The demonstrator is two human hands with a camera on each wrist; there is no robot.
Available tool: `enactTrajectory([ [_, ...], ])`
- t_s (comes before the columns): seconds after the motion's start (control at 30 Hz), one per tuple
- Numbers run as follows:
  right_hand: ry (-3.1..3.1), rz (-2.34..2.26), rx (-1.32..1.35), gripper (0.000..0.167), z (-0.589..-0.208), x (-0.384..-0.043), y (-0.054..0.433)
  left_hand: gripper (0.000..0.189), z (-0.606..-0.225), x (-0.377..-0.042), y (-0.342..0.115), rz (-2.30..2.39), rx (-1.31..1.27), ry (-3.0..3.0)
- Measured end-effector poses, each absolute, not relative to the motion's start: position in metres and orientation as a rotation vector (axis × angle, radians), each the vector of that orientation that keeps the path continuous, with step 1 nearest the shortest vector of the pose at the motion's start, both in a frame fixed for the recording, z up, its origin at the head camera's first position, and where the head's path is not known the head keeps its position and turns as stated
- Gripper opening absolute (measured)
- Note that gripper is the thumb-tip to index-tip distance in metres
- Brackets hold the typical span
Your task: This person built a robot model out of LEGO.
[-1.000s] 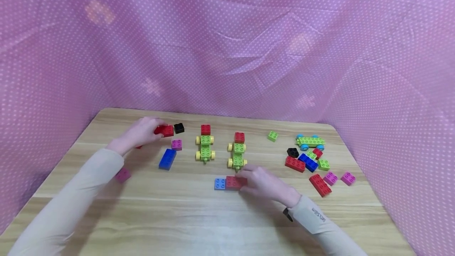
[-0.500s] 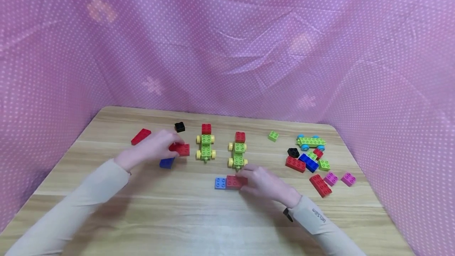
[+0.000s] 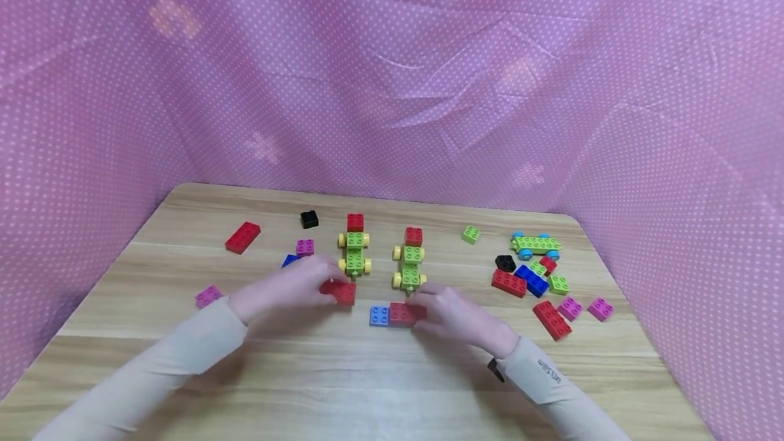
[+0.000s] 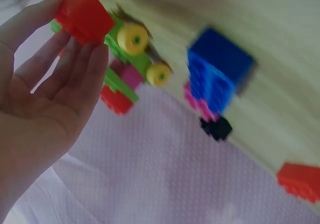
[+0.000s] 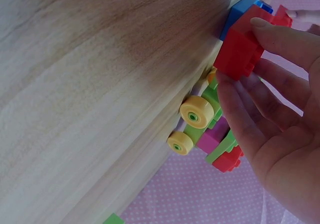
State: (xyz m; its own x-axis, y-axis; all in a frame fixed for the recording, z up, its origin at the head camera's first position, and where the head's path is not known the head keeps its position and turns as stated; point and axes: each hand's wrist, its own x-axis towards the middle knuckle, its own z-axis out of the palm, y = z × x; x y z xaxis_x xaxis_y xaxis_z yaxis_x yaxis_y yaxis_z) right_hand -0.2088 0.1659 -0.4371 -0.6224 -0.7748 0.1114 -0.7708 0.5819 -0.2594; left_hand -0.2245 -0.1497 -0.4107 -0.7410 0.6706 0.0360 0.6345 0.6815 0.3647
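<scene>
My left hand [image 3: 297,286] pinches a red building brick [image 3: 346,293] between thumb and fingers, left of a light blue brick [image 3: 379,316]. In the left wrist view that red brick [image 4: 85,15] is lifted at the fingertips. On the other side, my right hand [image 3: 456,317] grips a second red brick [image 3: 401,314], which stands against the light blue one; the right wrist view shows this red brick [image 5: 239,46] between thumb and fingers. Behind the hands are two green toy cars with yellow wheels, the left car [image 3: 354,262] and the right car [image 3: 410,276], each with a red brick at its far end.
Left on the wooden table [image 3: 367,386] lie a long red brick [image 3: 243,237], a black brick [image 3: 309,219], magenta bricks and a partly hidden blue brick [image 3: 290,260]. Toward the right are several mixed bricks and a blue-wheeled green car base [image 3: 535,245]. A pink dotted cloth [image 3: 392,87] surrounds the table.
My left hand has carried its red brick from the back left, rightward and nearer, to beside the light blue brick. The right hand has stayed on its red brick.
</scene>
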Motion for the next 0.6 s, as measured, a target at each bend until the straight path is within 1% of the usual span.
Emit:
enactTrajectory([
  [0.33,2.789,-0.430,-1.385,0.040,-0.438,-0.209,0.166,0.032,-0.417,-0.215,-0.121,0.586,1.085,2.708],
  [0.6,2.776,-0.432,-1.383,0.040,-0.438,-0.210,0.167,0.033,-0.423,-0.214,-0.108,0.565,1.145,2.731],
])
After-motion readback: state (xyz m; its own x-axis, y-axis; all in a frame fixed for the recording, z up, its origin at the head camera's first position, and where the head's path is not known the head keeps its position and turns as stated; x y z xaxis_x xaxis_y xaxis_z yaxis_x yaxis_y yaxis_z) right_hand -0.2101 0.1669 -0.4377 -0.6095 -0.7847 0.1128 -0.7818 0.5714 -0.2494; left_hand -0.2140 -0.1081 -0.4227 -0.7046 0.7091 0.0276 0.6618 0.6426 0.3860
